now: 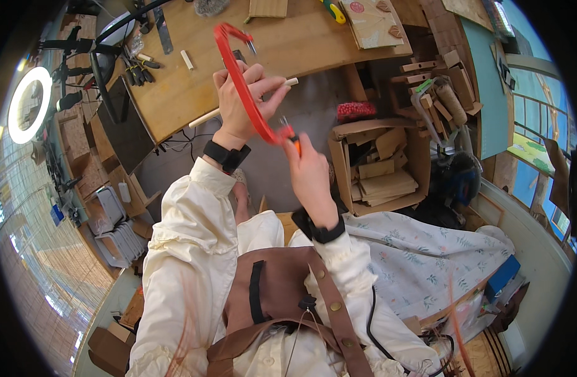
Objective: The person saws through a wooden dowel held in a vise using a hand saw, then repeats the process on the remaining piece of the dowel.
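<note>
My left hand [244,100] is wrapped round a thin pale wooden dowel [203,119] at the front edge of the wooden table. One end of the dowel pokes out past my fingers to the right, the other to the lower left. In my right hand [312,173] is the orange and black handle of a coping saw. The saw's red frame [238,72] arches up and left in front of my left hand. Metal clamps show at the frame's ends, but the blade is too thin to make out.
A short dowel piece [186,60], pliers [137,72] and a metal ruler [163,30] lie on the table [175,94]. To the right stands a cardboard box [340,169] of wood pieces, beside stacked wood blocks. A ring light [29,105] glows at left.
</note>
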Action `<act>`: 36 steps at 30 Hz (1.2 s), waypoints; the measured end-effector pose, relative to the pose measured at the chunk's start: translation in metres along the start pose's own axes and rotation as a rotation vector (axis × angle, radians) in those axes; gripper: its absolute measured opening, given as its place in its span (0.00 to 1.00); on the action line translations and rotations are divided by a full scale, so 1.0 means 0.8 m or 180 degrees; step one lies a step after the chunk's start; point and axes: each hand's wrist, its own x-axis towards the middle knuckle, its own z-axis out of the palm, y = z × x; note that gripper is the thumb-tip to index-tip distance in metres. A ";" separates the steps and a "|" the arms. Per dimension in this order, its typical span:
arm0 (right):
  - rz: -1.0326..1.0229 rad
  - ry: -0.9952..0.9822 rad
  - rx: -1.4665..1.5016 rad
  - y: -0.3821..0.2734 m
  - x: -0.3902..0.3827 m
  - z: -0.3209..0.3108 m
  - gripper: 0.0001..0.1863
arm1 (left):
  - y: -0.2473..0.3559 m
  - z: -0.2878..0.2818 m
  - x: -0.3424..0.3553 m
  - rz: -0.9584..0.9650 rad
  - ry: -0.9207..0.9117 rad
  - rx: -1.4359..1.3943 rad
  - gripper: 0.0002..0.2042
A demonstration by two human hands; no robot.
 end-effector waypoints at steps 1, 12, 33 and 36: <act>-0.0074 0.0029 0.0007 -0.005 0.012 0.003 0.17 | 0.000 0.002 0.000 -0.0008 -0.0017 -0.0004 0.04; 0.0060 -0.0009 0.0247 -0.008 0.003 -0.001 0.17 | 0.002 -0.001 0.004 0.0108 0.0034 0.0031 0.05; -0.0097 0.0008 0.0035 -0.019 0.014 -0.003 0.18 | -0.002 0.002 0.000 -0.0030 -0.0038 -0.0017 0.05; 0.0093 -0.0047 0.0023 -0.015 0.002 -0.007 0.18 | -0.006 0.002 0.000 0.0085 0.0080 0.0016 0.05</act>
